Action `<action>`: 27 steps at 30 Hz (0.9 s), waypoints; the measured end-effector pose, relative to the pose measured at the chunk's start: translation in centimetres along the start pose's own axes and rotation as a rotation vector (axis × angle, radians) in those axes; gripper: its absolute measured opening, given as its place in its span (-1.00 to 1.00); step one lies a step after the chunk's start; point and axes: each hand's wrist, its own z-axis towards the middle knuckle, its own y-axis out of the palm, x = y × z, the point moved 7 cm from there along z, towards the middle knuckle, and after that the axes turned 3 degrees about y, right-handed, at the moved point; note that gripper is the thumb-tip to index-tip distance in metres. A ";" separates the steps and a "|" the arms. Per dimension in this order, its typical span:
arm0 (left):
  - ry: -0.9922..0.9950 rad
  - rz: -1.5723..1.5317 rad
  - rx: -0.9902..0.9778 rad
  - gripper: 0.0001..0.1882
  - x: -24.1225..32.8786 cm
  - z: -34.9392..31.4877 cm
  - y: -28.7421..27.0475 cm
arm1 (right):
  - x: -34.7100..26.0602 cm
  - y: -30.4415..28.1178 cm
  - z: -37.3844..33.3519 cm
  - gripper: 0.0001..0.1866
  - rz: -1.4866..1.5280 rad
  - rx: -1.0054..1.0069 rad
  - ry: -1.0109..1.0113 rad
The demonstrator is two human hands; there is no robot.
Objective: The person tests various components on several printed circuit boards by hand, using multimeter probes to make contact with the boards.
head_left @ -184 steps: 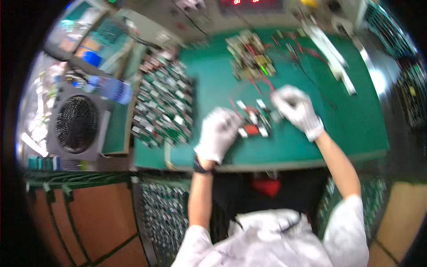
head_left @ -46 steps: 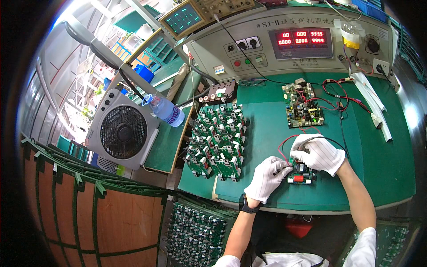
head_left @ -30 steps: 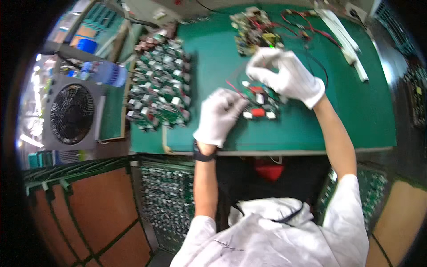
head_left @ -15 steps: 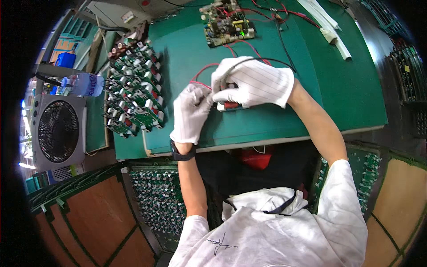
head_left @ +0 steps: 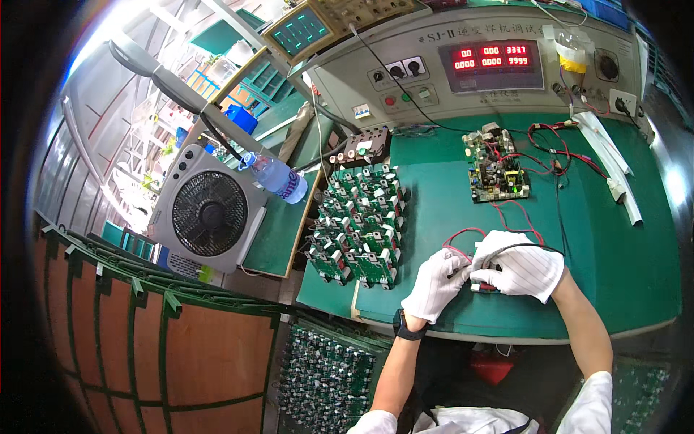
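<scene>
My left hand [head_left: 436, 286], in a white striped glove, is closed at the near edge of the green bench, its fingertips pinched together. What they hold is hidden. My right hand [head_left: 526, 269], gloved alike, touches those fingertips and pinches the end of a black cable [head_left: 533, 245] that loops over its back. Under the right fingers lies a small circuit board [head_left: 485, 287] with a red part, mostly covered. Red wires [head_left: 463, 231] run from the hands toward a larger circuit board [head_left: 499, 166] lying farther back.
Several green circuit boards [head_left: 358, 224] stand in rows left of my hands. A grey test panel [head_left: 426, 65] with red digits stands behind, with an oscilloscope [head_left: 298, 32] above. White strips [head_left: 611, 166] lie at right. A fan [head_left: 210, 212] and water bottle [head_left: 278, 177] are at far left.
The view has swung up and left, bringing the test panel and oscilloscope into sight. Both hands keep nearly the same pose over the small board.
</scene>
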 end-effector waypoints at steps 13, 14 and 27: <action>0.052 -0.013 0.043 -0.92 2.2 1.3 -1.1 | 0.6 -1.0 0.2 -0.80 0.152 0.034 0.048; 0.083 -0.073 0.123 -0.89 3.0 1.7 -1.9 | 2.0 -1.5 -0.1 -0.77 0.512 0.120 0.202; 0.348 0.223 -0.730 -0.72 18.9 -0.8 13.9 | 13.4 -12.3 -17.9 -0.60 0.169 0.392 1.098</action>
